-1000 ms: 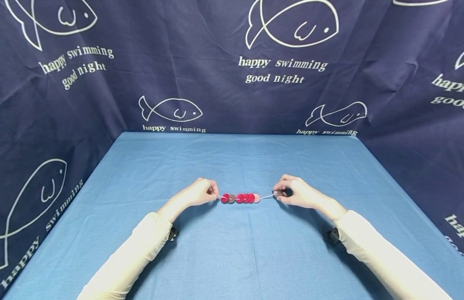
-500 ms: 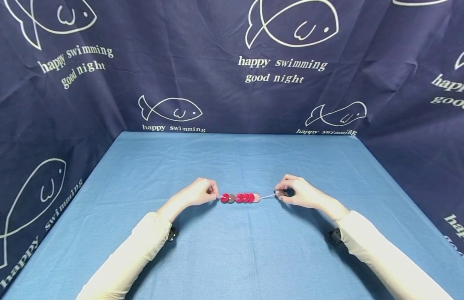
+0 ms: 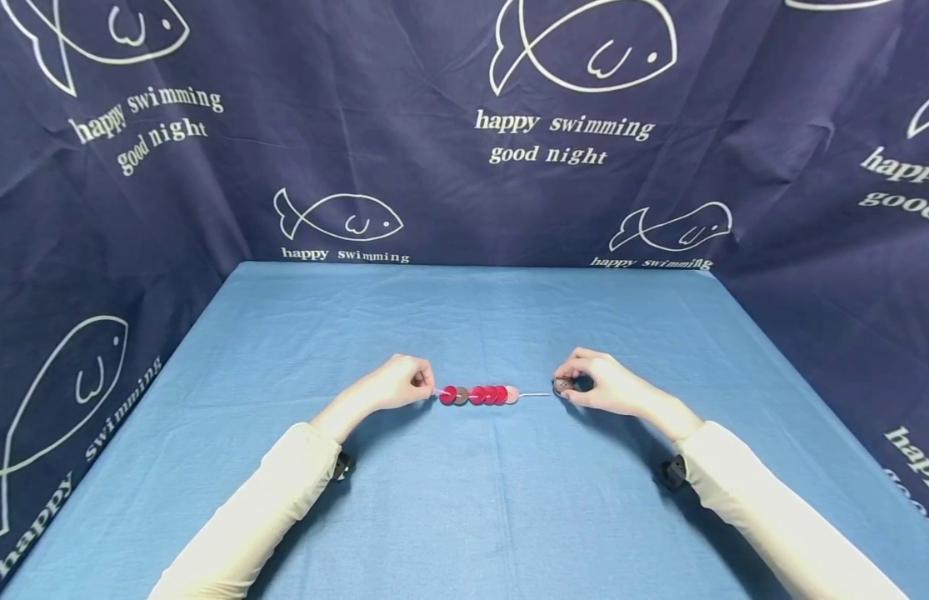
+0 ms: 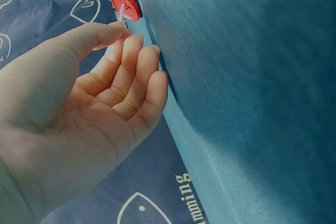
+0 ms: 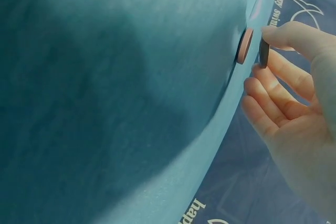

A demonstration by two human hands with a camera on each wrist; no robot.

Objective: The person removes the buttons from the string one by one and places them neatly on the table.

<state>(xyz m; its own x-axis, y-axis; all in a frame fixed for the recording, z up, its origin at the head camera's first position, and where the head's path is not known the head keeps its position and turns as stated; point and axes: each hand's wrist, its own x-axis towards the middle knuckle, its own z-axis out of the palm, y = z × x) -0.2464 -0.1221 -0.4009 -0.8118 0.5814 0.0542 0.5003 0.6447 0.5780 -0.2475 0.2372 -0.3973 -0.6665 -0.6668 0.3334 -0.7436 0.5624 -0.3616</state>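
Note:
A row of buttons threaded on a pale string lies across the blue cloth: a red button at the left, a brown button, several overlapping red ones and a light pink button. My left hand pinches the string's left end, also seen in the left wrist view beside a red button. The string's right end lies loose on the cloth. My right hand pinches a dark button by its edge. Beside it in the right wrist view is a pinkish-brown button.
A blue cloth covers the table. Dark blue curtains with white fish drawings and lettering hang at the back and both sides. A small black device sits at each wrist.
The string's right end has dropped from a slope up to my right fingers to lying flat, and my right hand has shifted slightly right. My left hand stays almost still.

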